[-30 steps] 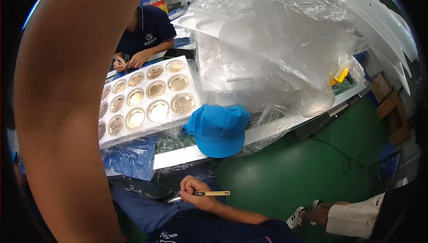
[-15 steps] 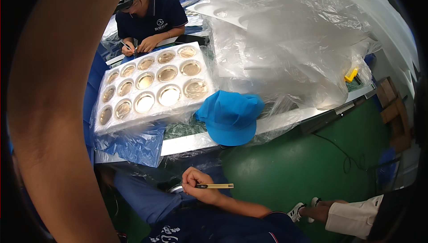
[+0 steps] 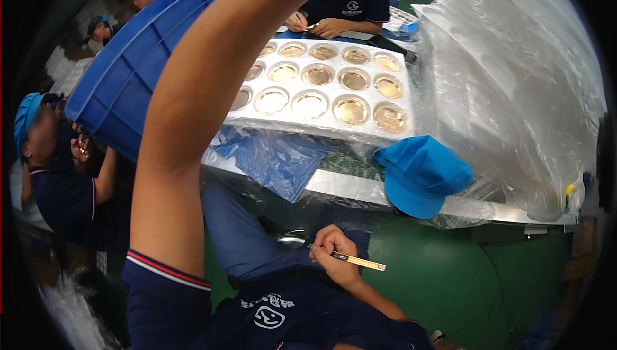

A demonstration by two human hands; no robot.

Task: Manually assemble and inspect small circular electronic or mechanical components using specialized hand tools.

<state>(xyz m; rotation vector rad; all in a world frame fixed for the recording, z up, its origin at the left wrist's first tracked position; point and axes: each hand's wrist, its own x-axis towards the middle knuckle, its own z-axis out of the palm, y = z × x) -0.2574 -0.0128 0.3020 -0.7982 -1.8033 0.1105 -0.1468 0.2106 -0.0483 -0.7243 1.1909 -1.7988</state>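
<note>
A slim yellow-and-black utility knife (image 3: 363,262), so judged by its shape, is held in the right hand (image 3: 335,248), off the near side of the white foam tray (image 3: 289,118) and well apart from it, above the wearer's lap. Fingers are curled closed around one end; the other end is left projecting toward the side of the tray's right end. Whether a blade is out cannot be told. The left arm (image 3: 193,112) is raised across the tray's left end, part of which is hidden by it; the left hand is cut off by the upper edge, so its state and hold cannot be told. In the tray, three rows of round wells are seen, lined with shiny gold-toned discs (image 3: 351,111). Along the tray's near edge, crumpled blue plastic film (image 3: 273,157) is draped over the pale table edge (image 3: 347,185). By the near right corner a blue brimmed cap (image 3: 424,176) is set down. To the tray's right, clear plastic sheeting (image 3: 501,93) is heaped; to its left, a large blue crate (image 3: 122,86) is tilted. Beyond the tray's far side, a pen-like tool (image 3: 297,19) is held by a co-worker in a dark shirt (image 3: 360,3). Left of the tray, past the crate, another co-worker (image 3: 71,189) is noted.
</note>
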